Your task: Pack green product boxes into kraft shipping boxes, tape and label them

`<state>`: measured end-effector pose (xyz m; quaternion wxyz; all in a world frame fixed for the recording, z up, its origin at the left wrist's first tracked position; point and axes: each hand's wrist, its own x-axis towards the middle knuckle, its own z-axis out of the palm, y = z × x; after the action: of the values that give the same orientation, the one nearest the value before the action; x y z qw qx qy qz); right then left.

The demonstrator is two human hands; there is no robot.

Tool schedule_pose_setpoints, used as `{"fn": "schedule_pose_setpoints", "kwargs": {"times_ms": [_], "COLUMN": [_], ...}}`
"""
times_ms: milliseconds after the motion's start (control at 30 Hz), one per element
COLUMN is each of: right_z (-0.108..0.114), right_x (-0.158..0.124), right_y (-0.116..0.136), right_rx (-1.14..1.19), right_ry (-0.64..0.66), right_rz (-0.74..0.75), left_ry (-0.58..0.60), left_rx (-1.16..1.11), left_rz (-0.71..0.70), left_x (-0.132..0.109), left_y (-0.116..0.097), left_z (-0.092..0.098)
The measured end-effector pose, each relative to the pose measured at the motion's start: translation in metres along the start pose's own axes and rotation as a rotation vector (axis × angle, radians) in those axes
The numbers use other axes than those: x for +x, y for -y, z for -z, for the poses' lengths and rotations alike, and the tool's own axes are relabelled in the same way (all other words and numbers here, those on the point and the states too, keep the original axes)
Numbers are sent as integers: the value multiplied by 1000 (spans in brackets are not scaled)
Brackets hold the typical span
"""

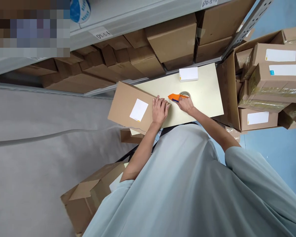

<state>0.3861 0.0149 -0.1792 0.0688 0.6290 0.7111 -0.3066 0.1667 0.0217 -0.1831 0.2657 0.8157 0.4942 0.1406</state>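
On the cream tabletop (207, 98) lies a closed cardboard box (125, 98) with a blank-looking white label (138, 110) on its top. My left hand (160, 112) rests on the box's right end, its fingers stretched over the edge. My right hand (186, 105) is closed around an orange tape dispenser (173, 97) with a dark blue part on its near side. A tape roll (185, 94) shows just behind that hand. The dispenser's tip points toward the box end, close to my left fingertips. Whether tape touches the box there is hard to tell.
A stack of white labels (188, 73) sits at the table's back edge. Behind it, metal shelving (138, 23) holds several cartons. To the right stands a large open carton (228, 95) filled with taped boxes. Another open carton (88, 194) is at lower left, near a grey hose (64, 133).
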Motion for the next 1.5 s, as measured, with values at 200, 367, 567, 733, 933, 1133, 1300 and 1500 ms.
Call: {"fn": "schedule_pose_setpoints", "kwargs": {"times_ms": [200,367,567,733,933,1133,1300,1500], "right_z": [2,43,108,164,264,353,371,372], "right_x": [-4,14,4,-3,33,88,111,128], "right_y": [22,9,2,36,91,133,147,135], "right_rx": [-42,-102,-173,-230,-253,-385,-462,-490], "right_ry": [44,-12,-69,-150,-390,-456,-342,-392], "right_rz": [-142,-290,-136,-85,-2,37,-41,-4], "left_ry": [-31,4,-19,-267,-529,-575,-553,-559], "left_rx": [22,7,-83,-182,-249,-274,-296,-319], "left_rz": [-29,-71,-43,-23,-106,-154,-158,-48], "left_x": [3,0,4,48,124,193,192,106], "left_y": [-2,-7,-18,-39,-57,-55,-56,-36], "left_z": [1,4,20,62,147,201,206,178]}}
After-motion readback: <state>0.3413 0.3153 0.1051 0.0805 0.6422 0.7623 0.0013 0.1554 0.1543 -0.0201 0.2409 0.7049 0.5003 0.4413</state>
